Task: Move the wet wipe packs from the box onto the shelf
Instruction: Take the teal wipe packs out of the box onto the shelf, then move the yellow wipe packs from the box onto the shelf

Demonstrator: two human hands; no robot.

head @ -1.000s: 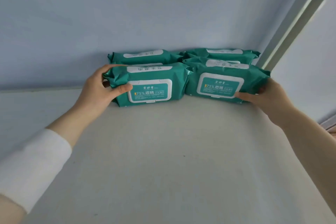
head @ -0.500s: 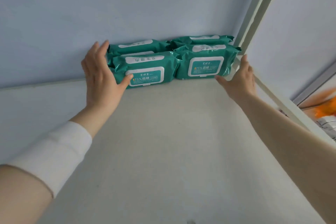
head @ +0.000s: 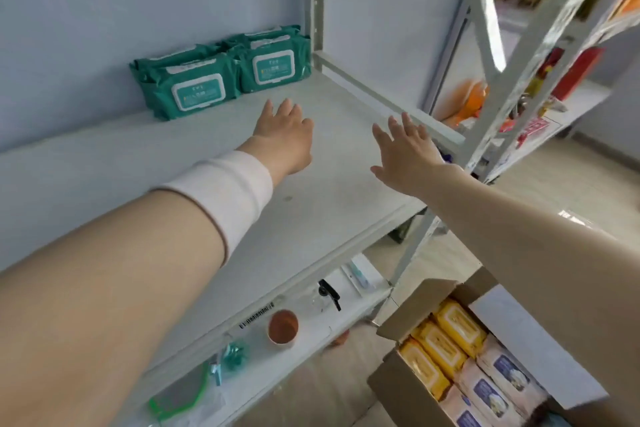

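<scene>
Now: green wet wipe packs (head: pixel 221 80) sit stacked at the back corner of the shelf (head: pixel 329 191), against the wall (head: pixel 104 10). I read left hand (head: pixel 287 135) and right hand (head: pixel 405 152) above the shelf, fingers spread, holding nothing. Cardboard box (head: pixel 415 302) holds yellow packs (head: pixel 446 336).

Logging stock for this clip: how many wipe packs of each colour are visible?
Green packs, on shelf: 4
Yellow packs, in box: 3
Pale packs, in box: 3 visible
Total: 10 visible

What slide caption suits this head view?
Left hand and right hand open above the shelf, green wipe packs at its back, yellow packs in the box.
</scene>
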